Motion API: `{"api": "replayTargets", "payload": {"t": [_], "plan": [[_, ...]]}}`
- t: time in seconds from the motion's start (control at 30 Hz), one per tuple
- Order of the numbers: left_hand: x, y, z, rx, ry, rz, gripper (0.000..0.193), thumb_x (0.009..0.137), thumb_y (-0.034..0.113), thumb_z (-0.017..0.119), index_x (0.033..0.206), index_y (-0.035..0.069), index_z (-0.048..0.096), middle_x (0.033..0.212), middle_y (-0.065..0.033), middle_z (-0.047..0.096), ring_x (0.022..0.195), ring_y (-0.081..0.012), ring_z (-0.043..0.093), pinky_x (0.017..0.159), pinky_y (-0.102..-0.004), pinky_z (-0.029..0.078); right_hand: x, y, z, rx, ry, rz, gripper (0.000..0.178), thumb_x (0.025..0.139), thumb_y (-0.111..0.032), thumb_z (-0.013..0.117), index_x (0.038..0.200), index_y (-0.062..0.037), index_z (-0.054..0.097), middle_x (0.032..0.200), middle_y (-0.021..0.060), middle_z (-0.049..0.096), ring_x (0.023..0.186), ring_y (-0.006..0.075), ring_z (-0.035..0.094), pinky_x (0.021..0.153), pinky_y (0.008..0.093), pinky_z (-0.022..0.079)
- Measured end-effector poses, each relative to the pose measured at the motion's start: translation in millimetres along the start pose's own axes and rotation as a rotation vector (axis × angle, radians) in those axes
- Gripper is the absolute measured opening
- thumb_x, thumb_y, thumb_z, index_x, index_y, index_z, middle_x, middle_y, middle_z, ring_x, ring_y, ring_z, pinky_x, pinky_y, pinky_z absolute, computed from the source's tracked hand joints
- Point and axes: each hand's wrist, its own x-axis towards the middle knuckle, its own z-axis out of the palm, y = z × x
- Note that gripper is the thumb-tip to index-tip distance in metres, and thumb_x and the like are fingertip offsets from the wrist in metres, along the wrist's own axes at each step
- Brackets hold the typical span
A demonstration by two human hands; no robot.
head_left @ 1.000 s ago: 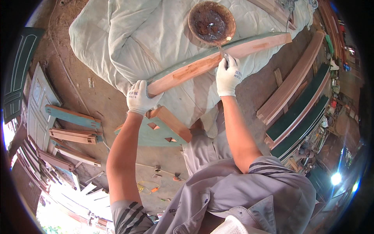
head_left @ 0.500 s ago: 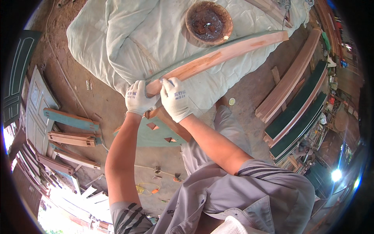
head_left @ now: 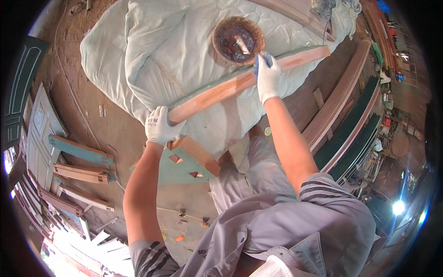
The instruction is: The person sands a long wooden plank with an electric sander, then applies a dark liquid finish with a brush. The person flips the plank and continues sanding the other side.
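A long, slightly curved wooden board (head_left: pixel 210 99), with a bare reddish face and a greenish top edge, lies slantwise on a pale quilt (head_left: pixel 152 60). My gloved left hand (head_left: pixel 160 125) grips its near left end. Further along, my gloved right hand (head_left: pixel 269 78) is raised over the board, beside the near right rim of a round bowl (head_left: pixel 217 51). Its fingers are pinched together; whatever is between them is too small to name. Dark, shiny liquid fills the bowl. A pale shape shows in that liquid, and I cannot tell whether it is an object or a reflection.
Below the quilt's near edge stands a greenish wooden piece (head_left: pixel 184 161) with diamond-shaped holes. Long curved boards (head_left: pixel 339 104) lie on the right. Shorter timbers (head_left: pixel 80 173) and a pale panel door (head_left: pixel 44 134) are at left. Another plank (head_left: pixel 295 14) rests on the quilt's far side.
My right hand has left the board's near end and moved up and right to the bowl. A pale shape now shows in the bowl. My left hand stays at the board's end.
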Motion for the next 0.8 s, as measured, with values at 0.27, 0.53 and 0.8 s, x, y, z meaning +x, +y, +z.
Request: {"api": "replayTargets", "payload": {"t": [0.27, 0.53, 0.8], "plan": [[2, 1, -2, 0.026, 0.029, 0.035, 0.057, 0.073, 0.048, 0.095, 0.093, 0.007, 0.061, 0.092, -0.0126, 0.068, 0.093, -0.0381, 0.07, 0.086, -0.0508, 0.055, -53, 69, -106, -0.319, -0.144, 0.105, 0.024, 0.105, -0.024, 0.078, 0.093, -0.0035, 0.073, 0.08, -0.0022, 0.067, 0.068, 0.0067, 0.06, 0.063, 0.0297, 0.052], [11, 7, -4, 0.125, 0.077, -0.03, 0.059, 0.066, 0.038, 0.097, 0.106, 0.006, 0.068, 0.11, -0.0167, 0.07, 0.111, -0.0438, 0.066, 0.098, -0.0562, 0.053, 121, 28, -198, -0.404, 0.051, -0.063, 0.035, 0.103, -0.032, 0.08, 0.095, 0.0016, 0.072, 0.083, 0.0071, 0.074, 0.073, 0.015, 0.067, 0.07, 0.0373, 0.055], [23, 92, 7, 0.366, -0.13, -0.557, 0.092, 0.079, 0.037, 0.09, 0.159, 0.014, 0.051, 0.159, -0.0127, 0.056, 0.156, -0.038, 0.044, 0.126, -0.076, 0.027, 525, -12, -225, -0.441, 0.388, -0.155, 0.063, 0.097, -0.032, 0.085, 0.143, 0.0028, 0.061, 0.135, 0.0206, 0.07, 0.113, 0.0317, 0.073, 0.093, 0.0431, 0.06]]}}
